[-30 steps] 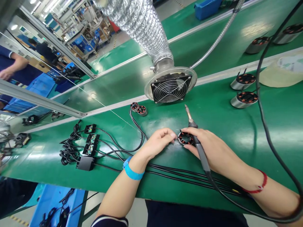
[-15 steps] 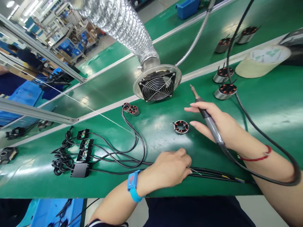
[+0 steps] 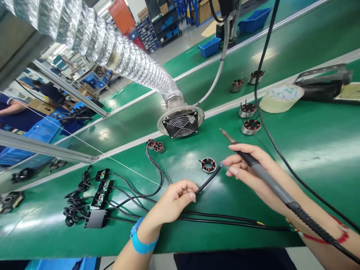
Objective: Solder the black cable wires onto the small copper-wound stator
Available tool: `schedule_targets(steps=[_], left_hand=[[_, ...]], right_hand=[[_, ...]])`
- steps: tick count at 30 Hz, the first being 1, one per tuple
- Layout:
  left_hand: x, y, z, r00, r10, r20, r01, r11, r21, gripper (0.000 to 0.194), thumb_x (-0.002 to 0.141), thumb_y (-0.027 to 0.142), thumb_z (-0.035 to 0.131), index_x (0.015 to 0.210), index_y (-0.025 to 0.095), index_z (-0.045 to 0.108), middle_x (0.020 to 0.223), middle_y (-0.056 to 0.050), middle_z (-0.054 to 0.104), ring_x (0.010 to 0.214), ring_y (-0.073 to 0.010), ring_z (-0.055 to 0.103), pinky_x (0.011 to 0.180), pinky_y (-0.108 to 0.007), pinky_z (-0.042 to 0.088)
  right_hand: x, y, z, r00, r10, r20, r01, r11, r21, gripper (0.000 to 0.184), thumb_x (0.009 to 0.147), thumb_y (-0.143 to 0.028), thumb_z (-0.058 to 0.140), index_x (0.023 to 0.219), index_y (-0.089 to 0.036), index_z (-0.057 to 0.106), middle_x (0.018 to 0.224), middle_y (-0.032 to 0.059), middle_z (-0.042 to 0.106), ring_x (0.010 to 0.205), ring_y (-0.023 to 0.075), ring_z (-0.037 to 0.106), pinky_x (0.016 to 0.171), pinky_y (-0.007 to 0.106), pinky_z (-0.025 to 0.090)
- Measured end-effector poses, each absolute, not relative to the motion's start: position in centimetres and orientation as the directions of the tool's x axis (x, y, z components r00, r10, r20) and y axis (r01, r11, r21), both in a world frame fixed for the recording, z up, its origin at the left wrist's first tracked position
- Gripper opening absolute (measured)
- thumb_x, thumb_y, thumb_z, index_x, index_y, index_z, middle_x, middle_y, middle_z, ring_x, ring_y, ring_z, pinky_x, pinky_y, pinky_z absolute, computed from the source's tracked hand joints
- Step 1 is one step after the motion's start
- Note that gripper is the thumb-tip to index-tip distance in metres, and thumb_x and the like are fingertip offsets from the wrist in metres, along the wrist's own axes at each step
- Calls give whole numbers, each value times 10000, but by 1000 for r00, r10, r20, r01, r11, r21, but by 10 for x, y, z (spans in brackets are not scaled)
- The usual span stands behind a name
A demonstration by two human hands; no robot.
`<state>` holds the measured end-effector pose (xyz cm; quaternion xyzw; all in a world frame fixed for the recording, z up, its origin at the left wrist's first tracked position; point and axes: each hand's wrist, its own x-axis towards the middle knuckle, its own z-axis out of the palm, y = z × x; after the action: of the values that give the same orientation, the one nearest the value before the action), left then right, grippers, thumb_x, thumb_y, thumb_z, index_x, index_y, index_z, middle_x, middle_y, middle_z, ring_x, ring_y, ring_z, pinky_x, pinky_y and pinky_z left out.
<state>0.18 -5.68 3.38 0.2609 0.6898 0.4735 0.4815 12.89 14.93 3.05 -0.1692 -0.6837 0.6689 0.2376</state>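
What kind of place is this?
Probably an electronics or motor assembly workshop: the right hand holds what looks like a soldering iron, a copper-wound ring sits on the green bench, and a foil duct ends in a fan above it.

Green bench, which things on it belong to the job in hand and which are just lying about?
Part of the job, it seems: soldering iron, in the right hand; black cable, in the left hand; coil ring near the cable's end.

Probably just lying about: tape roll; dark object beside it, too unclear to name.
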Motion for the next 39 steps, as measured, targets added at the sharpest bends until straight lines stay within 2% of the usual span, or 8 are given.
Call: schedule_targets(steps=[3, 6, 10, 14, 20, 25, 34, 39], left_hand=[[6, -58, 33, -378, 826, -418, -116, 405, 907, 471, 798, 583, 624, 922, 129, 608, 749, -30, 573, 700, -119, 486, 680, -248, 389], [6, -60, 33, -348, 844, -409, -97, 401, 911, 455, 834, 572, 591, 901, 123, 610, 730, -33, 576, 690, -117, 477, 672, -246, 380], [3, -62, 31, -287, 872, -397, -106, 383, 918, 463, 856, 572, 565, 892, 114, 623, 683, -26, 563, 656, -109, 456, 651, -240, 363], [1, -60, 29, -228, 893, -388, -205, 346, 916, 482, 827, 585, 605, 880, 107, 626, 630, -8, 525, 618, -99, 440, 643, -236, 361], [2, -60, 25, -208, 898, -389, -313, 315, 896, 468, 793, 567, 661, 844, 103, 634, 591, 1, 509, 575, -85, 426, 620, -230, 352], [4, -62, 23, -204, 895, -396, -338, 316, 887, 460, 792, 555, 671, 847, 99, 648, 584, 1, 516, 562, -79, 421, 608, -227, 337], [3, -62, 22, -206, 900, -385, -360, 296, 885, 474, 787, 569, 668, 835, 99, 641, 570, 11, 503, 536, -70, 391, 592, -222, 324], [4, -60, 24, -233, 882, -411, -349, 318, 881, 499, 765, 599, 671, 818, 103, 638, 559, 13, 493, 528, -73, 373, 601, -233, 328]], right_hand=[[126, 142, 32, -836, 543, 72, -122, -57, -991, 419, 810, -360, 694, 1152, -225, 495, 868, 36, 681, 649, 130, 657, 545, 208, 549], [126, 140, 39, -860, 509, 30, -132, -166, -977, 410, 805, -336, 713, 1136, -225, 497, 841, 26, 674, 615, 124, 643, 508, 201, 539], [128, 142, 46, -906, 424, 21, -176, -329, -928, 396, 819, -311, 719, 1137, -235, 494, 834, 15, 677, 608, 116, 642, 524, 203, 549], [130, 142, 45, -925, 380, 18, -178, -391, -903, 410, 832, -307, 721, 1156, -236, 481, 840, 15, 678, 615, 121, 651, 554, 222, 568], [133, 144, 44, -941, 338, -7, -140, -408, -902, 466, 817, -355, 745, 1170, -231, 467, 832, 25, 678, 615, 153, 670, 552, 250, 583], [134, 145, 43, -943, 331, 15, -150, -388, -909, 428, 843, -342, 725, 1166, -239, 464, 828, 16, 681, 606, 142, 672, 546, 224, 574], [138, 144, 45, -917, 386, 97, -173, -167, -971, 375, 857, -336, 673, 1154, -259, 458, 812, 12, 684, 614, 160, 681, 577, 245, 582], [142, 144, 46, -913, 387, 130, -184, -106, -977, 328, 878, -299, 638, 1159, -295, 469, 846, 9, 692, 645, 167, 692, 591, 249, 581]])
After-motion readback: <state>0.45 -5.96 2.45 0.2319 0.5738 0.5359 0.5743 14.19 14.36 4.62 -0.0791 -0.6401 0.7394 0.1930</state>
